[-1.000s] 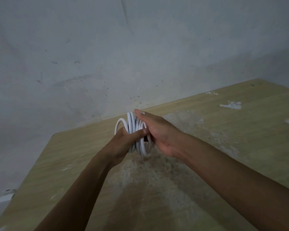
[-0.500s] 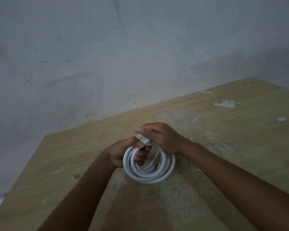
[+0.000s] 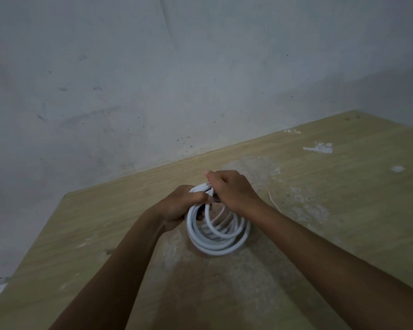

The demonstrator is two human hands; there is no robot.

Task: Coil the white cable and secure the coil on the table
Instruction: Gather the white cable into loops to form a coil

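Observation:
The white cable (image 3: 217,244) is wound into a round coil of several loops, held just above the wooden table (image 3: 343,198). My left hand (image 3: 179,206) grips the coil's upper left side, fingers curled around the loops. My right hand (image 3: 231,189) is closed over the top of the coil, pinching cable strands there. The coil's lower loops hang toward me, open in the middle. Both hands hide the top of the coil and the cable's end.
The table's far edge meets a grey wall (image 3: 177,79). White paint marks (image 3: 318,148) and a worn pale patch sit on the tabletop to the right. A thin pale sliver (image 3: 273,202) lies beside my right wrist. The table's left edge (image 3: 43,227) drops to the floor.
The coil has tipped from standing edge-on between my hands to hanging face-on toward me, and both hands have come lower and nearer. My right hand has closed over the coil's top.

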